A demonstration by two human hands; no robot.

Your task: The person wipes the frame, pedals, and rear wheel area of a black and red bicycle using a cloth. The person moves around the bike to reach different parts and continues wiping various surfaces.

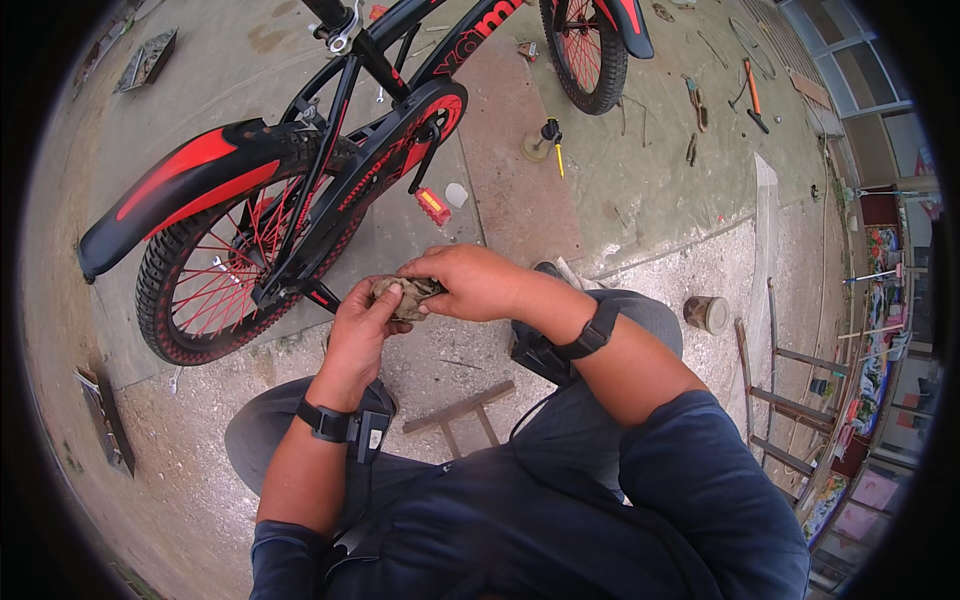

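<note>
Both my hands hold a crumpled, dirty grey-brown rag [413, 296] just past my knees. My left hand [358, 318] is closed on its left side, with the thumb pressed over the cloth. From the right, my right hand [468, 284] pinches the other side, its fingers bent around the rag. Whether anything is wrapped inside cannot be seen. Directly beyond my hands stands a black and red bicycle [195, 180], its knobby rear wheel [152, 290] to the left. A red and yellow pedal [432, 206] sits a little beyond my right hand.
A yellow screwdriver [560, 160] lies past the pedal. Farther right are pliers [699, 108] and an orange-handled hammer [754, 92]. A round tin [706, 314] stands right of my knee, near a metal frame [790, 405]. A rusty metal bar piece [458, 408] lies between my legs.
</note>
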